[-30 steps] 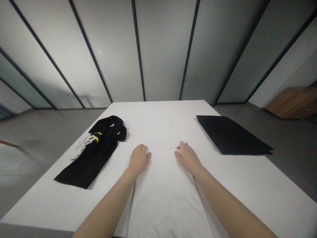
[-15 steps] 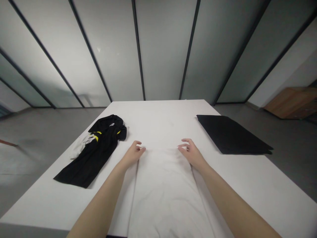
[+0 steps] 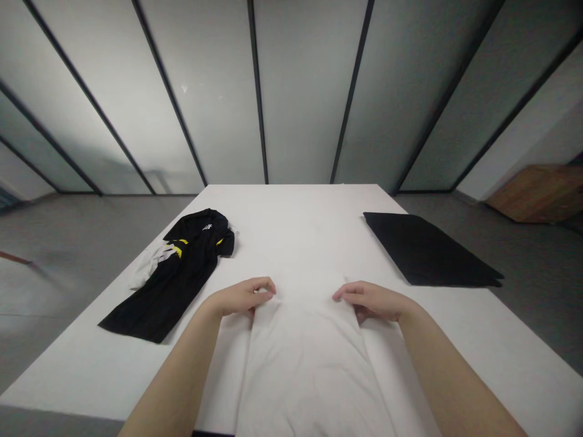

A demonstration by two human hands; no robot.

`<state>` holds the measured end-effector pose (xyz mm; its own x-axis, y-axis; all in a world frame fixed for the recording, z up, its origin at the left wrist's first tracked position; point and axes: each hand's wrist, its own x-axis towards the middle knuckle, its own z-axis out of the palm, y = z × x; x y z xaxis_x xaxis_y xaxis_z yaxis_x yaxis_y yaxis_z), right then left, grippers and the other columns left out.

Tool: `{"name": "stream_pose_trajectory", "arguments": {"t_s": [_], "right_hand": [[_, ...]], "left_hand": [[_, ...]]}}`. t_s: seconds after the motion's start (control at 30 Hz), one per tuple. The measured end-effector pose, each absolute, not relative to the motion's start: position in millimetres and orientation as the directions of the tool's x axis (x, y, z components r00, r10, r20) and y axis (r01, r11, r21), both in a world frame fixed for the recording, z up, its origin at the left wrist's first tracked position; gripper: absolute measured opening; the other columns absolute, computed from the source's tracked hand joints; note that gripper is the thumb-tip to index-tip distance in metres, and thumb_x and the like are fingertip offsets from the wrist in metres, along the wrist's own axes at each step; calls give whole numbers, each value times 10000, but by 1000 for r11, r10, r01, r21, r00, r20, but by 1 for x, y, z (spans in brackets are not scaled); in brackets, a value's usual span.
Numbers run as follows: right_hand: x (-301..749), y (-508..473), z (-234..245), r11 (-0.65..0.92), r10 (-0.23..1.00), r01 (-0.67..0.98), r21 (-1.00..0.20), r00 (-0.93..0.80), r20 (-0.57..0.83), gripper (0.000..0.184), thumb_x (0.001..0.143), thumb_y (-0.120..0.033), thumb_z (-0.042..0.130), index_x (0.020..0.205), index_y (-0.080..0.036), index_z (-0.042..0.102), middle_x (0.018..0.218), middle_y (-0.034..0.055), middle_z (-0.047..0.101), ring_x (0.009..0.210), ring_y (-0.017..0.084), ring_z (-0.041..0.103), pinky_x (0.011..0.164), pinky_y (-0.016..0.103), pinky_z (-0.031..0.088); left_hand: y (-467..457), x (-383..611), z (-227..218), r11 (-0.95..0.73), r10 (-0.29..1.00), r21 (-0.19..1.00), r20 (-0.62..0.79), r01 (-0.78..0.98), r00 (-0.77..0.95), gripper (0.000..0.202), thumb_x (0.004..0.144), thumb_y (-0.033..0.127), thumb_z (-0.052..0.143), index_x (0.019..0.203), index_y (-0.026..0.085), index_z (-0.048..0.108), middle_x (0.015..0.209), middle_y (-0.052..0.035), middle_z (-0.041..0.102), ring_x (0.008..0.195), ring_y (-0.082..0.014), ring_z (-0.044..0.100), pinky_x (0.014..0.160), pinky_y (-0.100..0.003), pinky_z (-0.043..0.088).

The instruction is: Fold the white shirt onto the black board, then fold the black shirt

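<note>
A long piece of white cloth [image 3: 314, 364], lightly wrinkled, stretches from the bottom of the view up the middle of the white table. Its exact kind does not show. My left hand [image 3: 246, 296] pinches the cloth near its far left corner, thumb and forefinger together. At the far right corner, my right hand [image 3: 371, 299] grips the same cloth with its fingers closed. The fingertips under the fabric are partly hidden.
On the left of the white table [image 3: 291, 224] lies a black shirt [image 3: 186, 279] with yellow and white parts. A flat black folded sheet or board [image 3: 428, 249] lies on the right. Beyond stands a frosted glass wall [image 3: 300, 91]; a wooden object [image 3: 537, 194] is at far right.
Both hands have come nearer to me and closed on the cloth's far corners. The cloth's far edge is now drawn toward me. The black shirt and black sheet lie as before.
</note>
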<state>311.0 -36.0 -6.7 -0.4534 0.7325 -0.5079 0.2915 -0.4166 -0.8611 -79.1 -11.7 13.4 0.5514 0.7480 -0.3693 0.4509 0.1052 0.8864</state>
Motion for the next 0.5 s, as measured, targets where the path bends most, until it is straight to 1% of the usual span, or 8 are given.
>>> {"name": "stream_pose_trajectory", "arguments": {"t_s": [0.07,0.13,0.2,0.27,0.33,0.4,0.43,0.5], "right_hand": [[309,-34,-12,-372,767,331,-867,-416,-488,395,781,-505,826,1032,-202,795,752,5,633,638,158,582,638,313,540],[301,-31,-18,-271,872,328,-905,-315,-376,329,786,-464,803,990,-205,805,858,44,711,764,194,635,709,318,541],[290,-27,-23,-165,968,285,-944,-136,-211,327,820,-451,745,1038,-213,802,1014,66,752,908,223,656,794,325,539],[280,-24,-25,-128,992,227,-965,33,-124,396,857,-445,689,1177,-225,767,1097,63,748,934,222,655,800,322,537],[277,-24,-25,-176,984,153,-972,58,-169,447,881,-435,667,1283,-245,717,1104,56,734,866,205,649,732,309,538],[283,-25,-23,-278,958,95,-956,-51,-283,426,887,-421,685,1279,-259,713,1073,55,718,800,184,636,662,288,533],[288,-27,-22,-331,933,89,-939,-120,-340,406,886,-416,701,1260,-259,723,1034,54,710,769,173,625,632,277,528],[298,-30,-20,-414,875,120,-902,-219,-431,378,871,-408,741,1214,-251,745,919,38,681,703,152,588,576,250,508]], "left_hand": [[-9,-83,10,100,690,866,-415,490,593,306,843,492,735,987,223,722,789,6,569,621,-157,554,522,-247,440],[-3,-82,0,41,755,879,-338,475,561,256,821,438,753,928,205,747,759,3,576,624,-149,536,531,-235,419],[4,-75,-11,10,882,915,-198,403,428,239,817,405,751,939,200,753,758,8,578,635,-135,516,554,-224,406],[8,-68,-18,64,959,959,-136,275,250,298,833,417,737,1055,218,734,788,22,576,636,-122,513,568,-216,407],[8,-64,-18,177,959,975,-201,133,201,384,844,444,743,1170,246,695,850,23,594,665,-118,552,594,-212,433],[5,-64,-14,298,900,953,-302,61,315,429,841,474,772,1202,259,684,929,5,629,736,-126,606,641,-218,471],[3,-66,-11,351,853,934,-347,64,389,434,838,495,784,1188,253,694,946,-6,640,756,-131,619,649,-222,480],[0,-71,-9,412,763,902,-417,126,493,434,836,538,792,1134,229,727,910,-15,646,714,-127,603,596,-212,454]]}}
